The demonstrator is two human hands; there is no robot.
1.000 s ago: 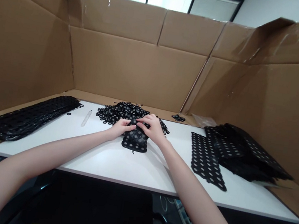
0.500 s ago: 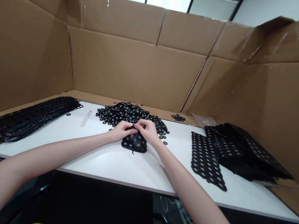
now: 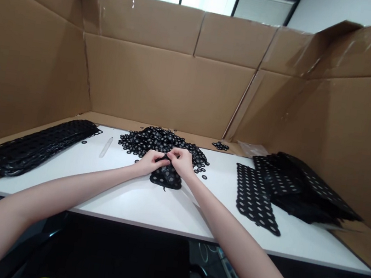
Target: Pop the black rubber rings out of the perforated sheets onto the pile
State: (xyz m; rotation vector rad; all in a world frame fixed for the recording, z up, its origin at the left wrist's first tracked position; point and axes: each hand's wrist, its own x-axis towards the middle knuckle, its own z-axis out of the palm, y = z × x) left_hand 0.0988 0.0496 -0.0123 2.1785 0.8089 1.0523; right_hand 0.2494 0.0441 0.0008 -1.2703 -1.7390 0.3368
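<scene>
In the middle of the white table, a black sheet with rows of pale round dots (image 3: 166,178) hangs from my fingers, its lower edge on the tabletop. My left hand (image 3: 149,162) pinches its upper edge from the left. My right hand (image 3: 182,161) pinches the same edge from the right, its fingertips almost meeting the left ones. What lies right between the fingertips is too small to make out. Just behind both hands spreads a heap of small black rings with pale centres (image 3: 152,139), partly covered by the hands.
A long stack of black perforated sheets (image 3: 36,147) lies at the left, near a clear pen-like tube (image 3: 106,147). To the right are a dotted black strip (image 3: 256,198) and piled dotted sheets (image 3: 303,189). Cardboard walls (image 3: 138,81) enclose the table (image 3: 120,201).
Both hands keep their pinch on the sheet, with hardly any finger movement. The whole view has shifted very slightly.
</scene>
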